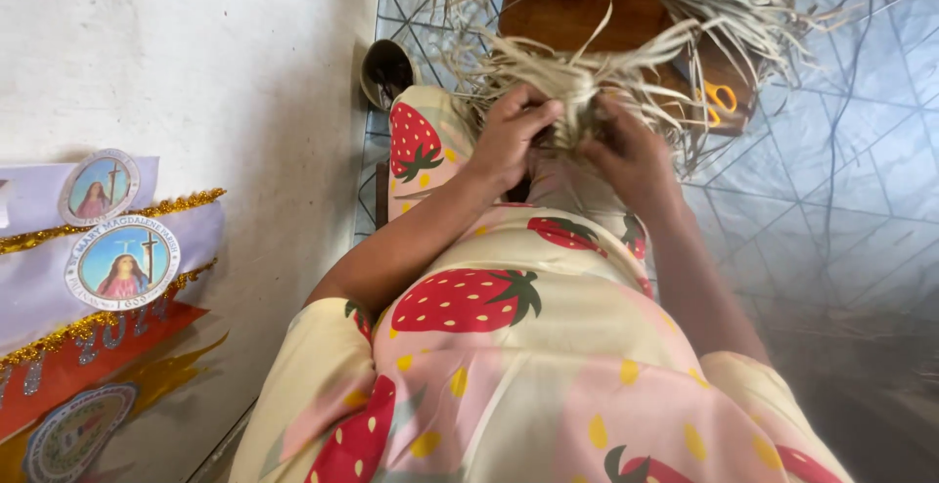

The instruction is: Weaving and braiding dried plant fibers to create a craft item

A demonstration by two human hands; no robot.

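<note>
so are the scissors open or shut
Cannot tell. Only the orange handles of the scissors show on the wooden stool; dried straw strips cover the blades.

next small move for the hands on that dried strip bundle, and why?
Probably fold the next loose strip across and tighten it. Both the left hand and right hand pinch one tight spot in the dried palm strips over the lap, while many strip ends fan out unworked above the wooden stool. The orange-handled scissors lie untouched, so trimming seems premature.
</note>
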